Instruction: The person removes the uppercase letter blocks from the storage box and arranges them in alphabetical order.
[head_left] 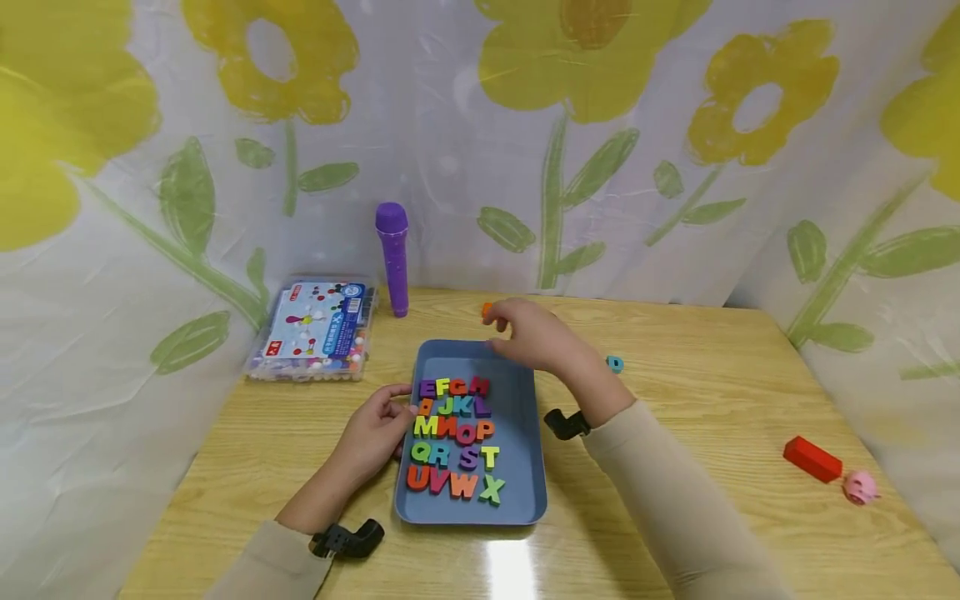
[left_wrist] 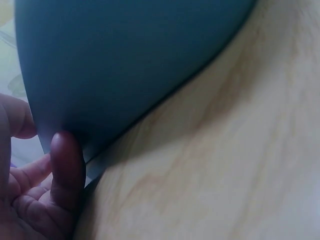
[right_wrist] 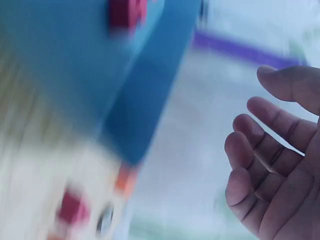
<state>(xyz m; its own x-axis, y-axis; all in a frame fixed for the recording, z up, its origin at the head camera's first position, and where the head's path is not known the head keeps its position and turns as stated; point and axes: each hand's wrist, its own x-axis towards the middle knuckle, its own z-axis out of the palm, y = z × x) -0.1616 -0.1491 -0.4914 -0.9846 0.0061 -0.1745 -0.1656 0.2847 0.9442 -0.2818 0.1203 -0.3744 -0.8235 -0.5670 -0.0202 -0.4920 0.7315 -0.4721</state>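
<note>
Letters E–X in tray

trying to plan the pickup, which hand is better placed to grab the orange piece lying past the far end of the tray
Right. The right hand hovers open over the far edge of the blue tray, right next to the orange piece. The left hand rests against the tray's left rim, further from it.

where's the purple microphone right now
In the head view the purple microphone stands upright at the table's far edge against the flowered curtain, just right of the clear plastic box and behind the blue tray.
</note>
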